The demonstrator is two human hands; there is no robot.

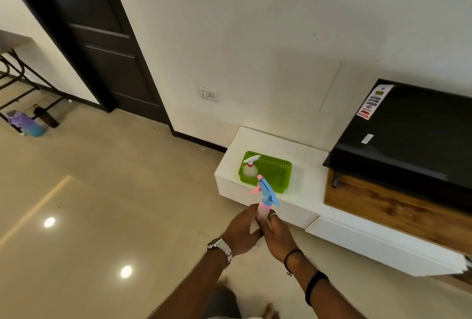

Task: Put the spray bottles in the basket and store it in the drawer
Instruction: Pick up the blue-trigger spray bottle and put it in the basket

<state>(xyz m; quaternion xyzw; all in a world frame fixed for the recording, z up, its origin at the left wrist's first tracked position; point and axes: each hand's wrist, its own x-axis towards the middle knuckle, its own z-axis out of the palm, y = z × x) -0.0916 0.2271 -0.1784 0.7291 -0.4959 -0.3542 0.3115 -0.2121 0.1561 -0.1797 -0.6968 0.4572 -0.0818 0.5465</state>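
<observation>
Hands are both gripping the pink spray bottle with the blue head in front of the white cabinet

Going from the left, you are passing a purple-and-blue water bottle (25, 124) standing on the floor near the dark door (102, 37); your left hand (241, 231), with a metal watch (221, 248) on its wrist, is wrapping round the lower body of the pink spray bottle (264, 197), and your right hand (277, 235) is clasping the same bottle from the other side, holding it upright just short of the green basket (274, 173), which is sitting on the white cabinet (306, 165) with a clear spray bottle (249, 167) standing in its left end; to the right, a black television (408, 134) is resting on the wooden unit (383, 206)
</observation>
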